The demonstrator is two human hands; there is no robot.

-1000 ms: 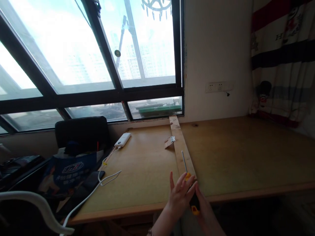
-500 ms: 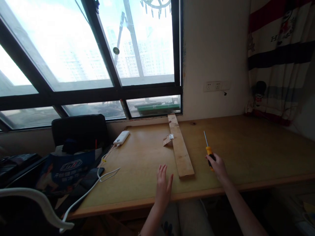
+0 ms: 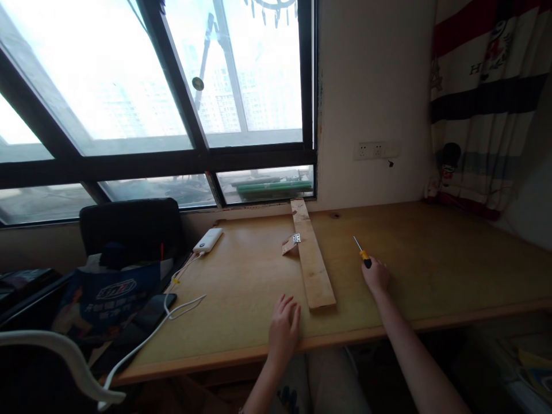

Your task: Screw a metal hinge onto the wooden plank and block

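My right hand (image 3: pixel 376 275) is closed around the handle of a screwdriver (image 3: pixel 364 256) with a yellow and black grip, its thin metal shaft pointing away and slightly left. Near the table's front edge, my left hand (image 3: pixel 284 323) rests with its fingers stretched out, holding nothing. Between the hands and farther back lies a long wooden board (image 3: pixel 314 261), reaching to the window sill. A silver hinge (image 3: pixel 296 238) sits at the board's left edge, joining it to a small tilted brown piece (image 3: pixel 290 245).
The wooden table (image 3: pixel 245 276) runs along the window wall. A white power bank (image 3: pixel 208 240) with a white cable (image 3: pixel 190 307) lies on its left side. Beyond that edge are a black chair (image 3: pixel 129 224) and a blue bag (image 3: pixel 110 293). Wall sockets (image 3: pixel 370 150) are at the back.
My right hand has turned over the screwdriver handle, covering more of it, and the shaft now leans more to the left. My left hand has lowered slightly, its fingers closer together.
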